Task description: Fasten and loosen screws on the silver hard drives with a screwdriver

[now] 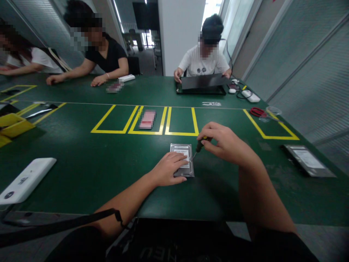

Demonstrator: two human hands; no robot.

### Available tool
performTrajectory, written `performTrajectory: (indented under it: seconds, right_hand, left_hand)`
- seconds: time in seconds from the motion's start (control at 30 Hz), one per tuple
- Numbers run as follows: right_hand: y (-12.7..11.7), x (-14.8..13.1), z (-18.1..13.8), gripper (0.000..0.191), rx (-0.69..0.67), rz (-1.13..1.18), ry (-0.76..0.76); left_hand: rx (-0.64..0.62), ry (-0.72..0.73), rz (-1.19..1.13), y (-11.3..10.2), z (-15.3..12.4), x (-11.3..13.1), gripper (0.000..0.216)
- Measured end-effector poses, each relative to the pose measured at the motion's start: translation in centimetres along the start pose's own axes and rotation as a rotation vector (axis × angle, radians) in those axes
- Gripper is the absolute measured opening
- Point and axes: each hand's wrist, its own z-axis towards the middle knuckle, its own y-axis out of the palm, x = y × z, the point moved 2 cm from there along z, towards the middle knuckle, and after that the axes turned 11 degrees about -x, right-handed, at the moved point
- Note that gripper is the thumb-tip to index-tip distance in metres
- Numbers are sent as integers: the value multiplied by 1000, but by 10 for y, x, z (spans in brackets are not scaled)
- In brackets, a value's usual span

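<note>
A silver hard drive with a white label lies flat on the green table in front of me. My left hand rests on it, fingers stretched across the label and thumb near its close edge. Above the drive's right side, my right hand is closed around the handle of a screwdriver with a dark grip and a bit of yellow. The thin shaft slants down to the drive's right edge. Whether the tip sits in a screw is too small to tell.
A second hard drive lies at the right. Red-handled pliers or scissors are beyond it. A white power bank and yellow bins stand left. Yellow tape outlines mark the table. Across it, a person holds a dark panel.
</note>
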Motion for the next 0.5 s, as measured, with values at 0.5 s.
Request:
performTrajectory:
  seconds: [0.5]
  right_hand:
    - [-2, -4, -2, 27, -18, 21, -43]
  left_hand:
    - [6, 3, -4, 1, 0, -1, 64]
